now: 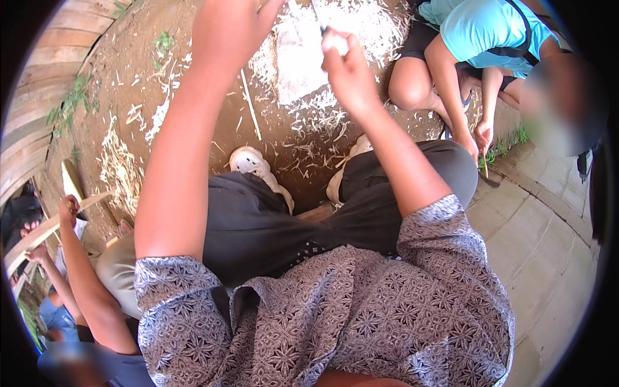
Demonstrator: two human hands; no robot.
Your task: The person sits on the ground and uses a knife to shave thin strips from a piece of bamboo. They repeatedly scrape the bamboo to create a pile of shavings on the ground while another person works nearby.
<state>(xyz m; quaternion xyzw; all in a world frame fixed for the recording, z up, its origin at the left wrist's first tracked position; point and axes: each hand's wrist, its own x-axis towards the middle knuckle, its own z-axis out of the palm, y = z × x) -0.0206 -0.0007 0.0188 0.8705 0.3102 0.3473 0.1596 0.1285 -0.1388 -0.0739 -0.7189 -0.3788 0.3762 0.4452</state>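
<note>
My right hand (350, 77) is closed round the handle of what looks like a knife, its thin blade (316, 13) pointing up past the upper edge. Glare washes out part of the handle. At the top, left of it, my left hand (229, 29) reaches beyond the picture; its thumb sticks out to the right and the other fingers are cut off from view. Below and between the hands, a pale flat slab or sheet (295, 68), overexposed, lies on the ground amid curly wood shavings (325, 103).
White clogs (253, 162) are on my feet. A thin pale stick (251, 106) lies on the soil. At right, a person in a turquoise shirt (474, 29) crouches, holding a small stick. At left, another person holds a long pale wood strip (42, 233). Paving (535, 238) lies right.
</note>
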